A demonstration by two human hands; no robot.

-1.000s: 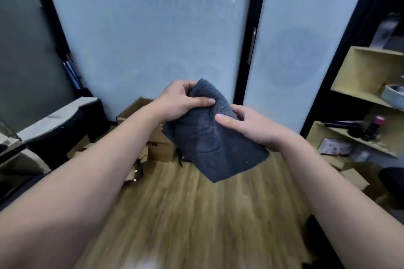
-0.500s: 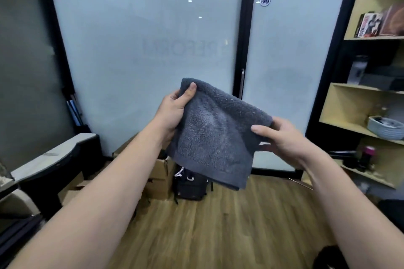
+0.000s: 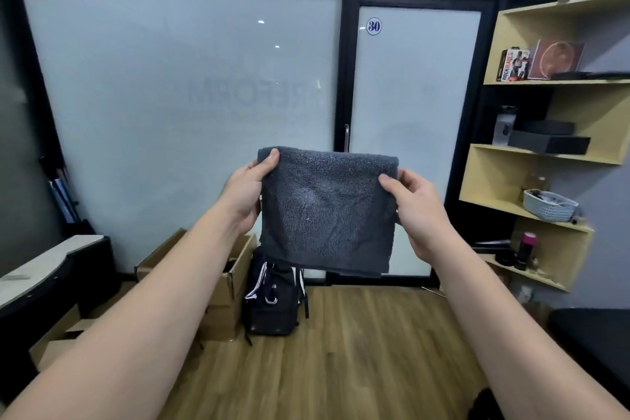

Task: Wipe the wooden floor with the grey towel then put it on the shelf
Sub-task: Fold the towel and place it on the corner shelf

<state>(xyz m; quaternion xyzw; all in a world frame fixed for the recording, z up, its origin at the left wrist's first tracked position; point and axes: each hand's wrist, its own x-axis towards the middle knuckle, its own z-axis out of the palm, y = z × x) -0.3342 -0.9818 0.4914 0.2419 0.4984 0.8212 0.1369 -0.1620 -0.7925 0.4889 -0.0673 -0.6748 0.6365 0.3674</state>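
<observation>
Two bare arms reach forward from the bottom of the view, out over the wooden floor (image 3: 341, 358). The left hand (image 3: 243, 196) pinches the top left corner of the grey towel (image 3: 325, 211), with its thumb lying on the front of the cloth. The other fingers are hidden behind the cloth. The right hand (image 3: 414, 208) pinches the top right corner the same way, thumb in front and fingers curled round the edge.

The towel hangs down flat between the two thumbs, up in the air. It looks folded, with one layer peeking out at the bottom. Held by both top corners, it stays smooth and neat, which is probably why it is held this way. My guess is it is being made tidy so it can go on the shelf.

Under the towel, past the fingers, a black backpack (image 3: 272, 300) stands on the floor. A cardboard box (image 3: 225, 286) sits just left of it.

Off to the right of the right hand is the yellow shelf (image 3: 542, 152), well apart from the towel. A small basket (image 3: 549, 204) rests on it. Far behind the fingers is a frosted glass door (image 3: 414, 85).
</observation>
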